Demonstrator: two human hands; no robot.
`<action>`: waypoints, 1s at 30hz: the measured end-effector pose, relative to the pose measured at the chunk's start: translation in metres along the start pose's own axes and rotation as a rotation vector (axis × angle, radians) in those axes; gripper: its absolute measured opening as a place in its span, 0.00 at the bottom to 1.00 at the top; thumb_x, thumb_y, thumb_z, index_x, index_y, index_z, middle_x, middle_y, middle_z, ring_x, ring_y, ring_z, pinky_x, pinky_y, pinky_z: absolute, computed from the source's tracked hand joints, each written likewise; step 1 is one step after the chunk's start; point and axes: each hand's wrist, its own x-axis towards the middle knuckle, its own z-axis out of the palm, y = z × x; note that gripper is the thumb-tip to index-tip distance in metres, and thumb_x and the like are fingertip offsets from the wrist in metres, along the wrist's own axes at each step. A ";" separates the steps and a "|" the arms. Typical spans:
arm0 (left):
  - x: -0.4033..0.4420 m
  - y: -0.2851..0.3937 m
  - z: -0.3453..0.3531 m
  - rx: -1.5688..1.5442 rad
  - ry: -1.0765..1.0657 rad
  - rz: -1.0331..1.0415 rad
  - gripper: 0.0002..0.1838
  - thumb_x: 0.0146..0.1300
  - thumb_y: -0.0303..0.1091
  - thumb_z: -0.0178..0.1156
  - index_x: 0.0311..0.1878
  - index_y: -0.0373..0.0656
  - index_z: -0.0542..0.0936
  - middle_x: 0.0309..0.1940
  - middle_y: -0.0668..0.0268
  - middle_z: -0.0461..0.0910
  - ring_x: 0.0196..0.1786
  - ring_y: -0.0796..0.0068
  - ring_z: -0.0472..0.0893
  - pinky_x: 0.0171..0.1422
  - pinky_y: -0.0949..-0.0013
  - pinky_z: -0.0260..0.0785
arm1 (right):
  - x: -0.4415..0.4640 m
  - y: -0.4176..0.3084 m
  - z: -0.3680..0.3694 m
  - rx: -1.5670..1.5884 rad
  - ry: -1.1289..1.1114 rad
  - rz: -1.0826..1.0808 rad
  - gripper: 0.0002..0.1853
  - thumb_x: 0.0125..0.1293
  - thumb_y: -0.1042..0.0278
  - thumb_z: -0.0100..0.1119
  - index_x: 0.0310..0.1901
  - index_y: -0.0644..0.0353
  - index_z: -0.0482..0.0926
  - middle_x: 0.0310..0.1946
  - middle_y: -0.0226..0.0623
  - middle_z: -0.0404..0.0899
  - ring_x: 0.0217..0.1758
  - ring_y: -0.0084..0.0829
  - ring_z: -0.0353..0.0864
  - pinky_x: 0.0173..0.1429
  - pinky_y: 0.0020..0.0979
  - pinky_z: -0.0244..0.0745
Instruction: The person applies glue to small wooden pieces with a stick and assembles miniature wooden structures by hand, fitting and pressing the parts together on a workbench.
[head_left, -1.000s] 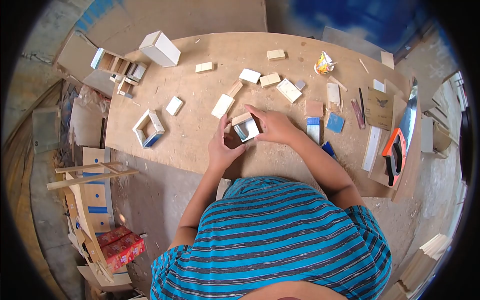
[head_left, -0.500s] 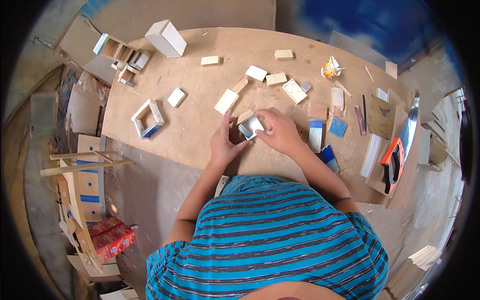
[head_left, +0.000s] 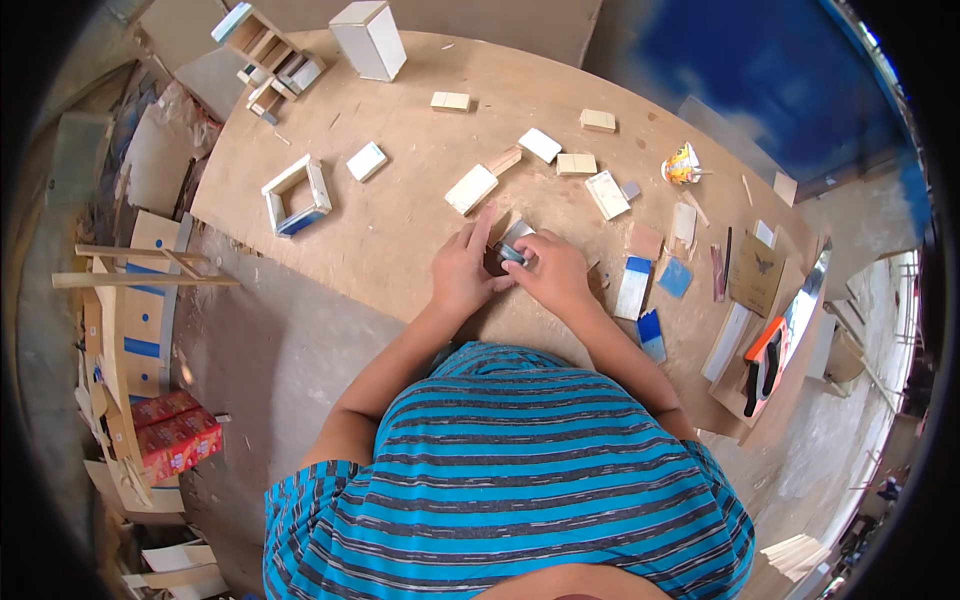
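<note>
Near the front edge of the wooden table (head_left: 385, 262), my left hand (head_left: 465, 268) curves around the left side of a small white and blue wooden frame (head_left: 518, 236), its index finger stretched out. On the frame's right side, my right hand (head_left: 552, 270) pinches one of its pieces. The fingers cover much of the frame. Just beyond lie a pale block (head_left: 471, 189) and a thin wood piece (head_left: 503, 160). An open four-sided frame (head_left: 297, 196) with blue on one side rests at the left of the table.
White box (head_left: 370, 45) and small shelf-like wooden piece (head_left: 265, 50) stand at the back left. Pale blocks (head_left: 606, 195) lie beyond my hands. To the right are a yellow cup (head_left: 681, 165), blue-ended pieces (head_left: 633, 288), sandpaper (head_left: 755, 272) and an orange-handled saw (head_left: 768, 360).
The view has shifted and turned, moving the table's contents in the picture. My right hand's fingers have closed in over the small frame, while my left hand stays beside it.
</note>
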 end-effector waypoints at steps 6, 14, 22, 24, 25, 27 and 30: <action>-0.002 -0.007 0.005 -0.005 0.061 0.033 0.62 0.36 0.39 0.80 0.78 0.47 0.57 0.46 0.56 0.80 0.47 0.53 0.81 0.49 0.57 0.76 | -0.001 0.001 0.002 0.007 0.018 -0.037 0.15 0.53 0.59 0.73 0.39 0.57 0.84 0.32 0.36 0.81 0.34 0.38 0.83 0.39 0.37 0.76; 0.002 -0.014 0.008 -0.168 0.089 0.048 0.61 0.42 0.37 0.76 0.80 0.46 0.51 0.43 0.54 0.82 0.43 0.50 0.83 0.49 0.57 0.77 | 0.000 0.005 -0.013 0.067 -0.026 -0.136 0.13 0.55 0.66 0.70 0.42 0.57 0.83 0.39 0.38 0.80 0.40 0.44 0.83 0.43 0.41 0.78; 0.001 -0.012 0.002 -0.188 -0.022 -0.043 0.61 0.42 0.35 0.73 0.81 0.48 0.49 0.45 0.51 0.82 0.45 0.49 0.83 0.50 0.56 0.76 | 0.002 -0.009 -0.032 -0.128 0.024 -0.256 0.13 0.51 0.69 0.69 0.41 0.57 0.82 0.39 0.38 0.79 0.40 0.43 0.82 0.43 0.39 0.79; 0.001 -0.011 0.001 -0.185 -0.018 -0.043 0.61 0.42 0.35 0.72 0.81 0.48 0.50 0.45 0.51 0.82 0.45 0.48 0.83 0.50 0.56 0.76 | 0.004 -0.010 -0.035 -0.148 0.023 -0.242 0.13 0.51 0.68 0.68 0.40 0.57 0.82 0.39 0.37 0.79 0.40 0.43 0.83 0.43 0.40 0.79; 0.001 -0.012 0.001 -0.186 0.003 -0.023 0.61 0.42 0.35 0.72 0.81 0.48 0.50 0.44 0.51 0.82 0.45 0.48 0.83 0.50 0.56 0.76 | 0.005 -0.009 -0.036 -0.176 0.002 -0.234 0.12 0.52 0.67 0.67 0.40 0.57 0.82 0.39 0.36 0.79 0.40 0.42 0.83 0.43 0.41 0.79; 0.000 -0.013 0.004 -0.189 0.043 0.017 0.60 0.42 0.34 0.72 0.80 0.48 0.50 0.43 0.51 0.82 0.44 0.48 0.83 0.49 0.56 0.76 | 0.005 -0.006 -0.035 -0.200 -0.047 -0.219 0.12 0.53 0.66 0.66 0.40 0.57 0.82 0.40 0.36 0.79 0.41 0.42 0.84 0.43 0.41 0.80; 0.001 -0.012 0.001 -0.152 0.012 0.013 0.61 0.41 0.34 0.73 0.80 0.48 0.51 0.41 0.52 0.82 0.42 0.48 0.82 0.48 0.56 0.76 | 0.007 -0.001 -0.024 -0.187 -0.102 -0.207 0.12 0.53 0.67 0.66 0.40 0.56 0.82 0.40 0.36 0.79 0.41 0.41 0.83 0.43 0.41 0.79</action>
